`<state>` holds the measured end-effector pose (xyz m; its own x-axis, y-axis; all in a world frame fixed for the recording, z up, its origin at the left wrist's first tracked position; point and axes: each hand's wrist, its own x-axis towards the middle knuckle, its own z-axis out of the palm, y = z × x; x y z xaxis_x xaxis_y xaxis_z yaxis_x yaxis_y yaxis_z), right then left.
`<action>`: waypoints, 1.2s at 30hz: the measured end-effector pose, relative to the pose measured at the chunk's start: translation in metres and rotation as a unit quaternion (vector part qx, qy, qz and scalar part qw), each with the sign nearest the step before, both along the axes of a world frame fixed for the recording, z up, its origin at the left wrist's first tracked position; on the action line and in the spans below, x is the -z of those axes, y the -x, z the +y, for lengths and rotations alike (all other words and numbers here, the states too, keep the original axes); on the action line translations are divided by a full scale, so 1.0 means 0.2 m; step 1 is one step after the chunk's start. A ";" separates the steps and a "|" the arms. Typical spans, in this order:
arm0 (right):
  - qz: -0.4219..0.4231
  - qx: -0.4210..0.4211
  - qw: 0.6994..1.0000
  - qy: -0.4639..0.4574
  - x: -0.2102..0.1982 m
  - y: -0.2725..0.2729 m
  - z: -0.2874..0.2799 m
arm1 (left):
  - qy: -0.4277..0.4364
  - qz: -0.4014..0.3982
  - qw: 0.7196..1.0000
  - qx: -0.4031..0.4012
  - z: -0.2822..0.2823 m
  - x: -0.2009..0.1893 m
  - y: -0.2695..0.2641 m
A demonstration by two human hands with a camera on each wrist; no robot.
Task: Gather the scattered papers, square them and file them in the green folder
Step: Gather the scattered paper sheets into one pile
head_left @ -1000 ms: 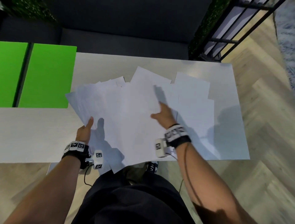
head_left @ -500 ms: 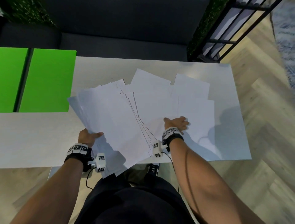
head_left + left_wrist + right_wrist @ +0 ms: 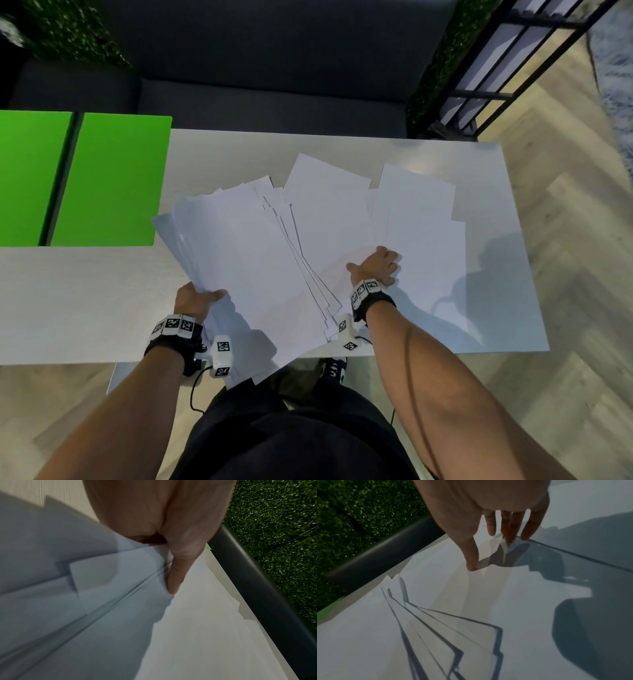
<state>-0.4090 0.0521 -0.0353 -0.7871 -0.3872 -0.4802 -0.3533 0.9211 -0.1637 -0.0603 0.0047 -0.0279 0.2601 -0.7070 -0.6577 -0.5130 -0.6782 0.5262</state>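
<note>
A fanned stack of white papers [image 3: 253,267] tilts over the near edge of the pale table [image 3: 68,301]. My left hand [image 3: 198,301] grips the stack's left edge, thumb on top. In the left wrist view the thumb [image 3: 176,574] presses on the stacked papers [image 3: 102,601]. My right hand [image 3: 375,265] rests with straight fingers on loose sheets [image 3: 418,205] lying flat to the right. Its fingertips [image 3: 489,530] touch the sheets [image 3: 488,615] in the right wrist view. The green folder [image 3: 113,181] lies open at the table's far left.
A dark sofa [image 3: 274,102] runs along the table's far side, with a green hedge wall [image 3: 75,37] behind it. A black metal railing [image 3: 507,68] stands at the back right. Wooden floor [image 3: 575,240] borders the table's right edge.
My right hand drew back from the middle of the papers and to the right, settling on the loose sheets. My left thumb folded over the stack's edge. The stack's right edges fanned out.
</note>
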 end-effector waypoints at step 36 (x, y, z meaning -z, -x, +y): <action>-0.029 0.213 0.977 -0.016 -0.09 0.87 0.49 | 0.011 0.025 1.000 0.016 0.01 -0.02 -0.03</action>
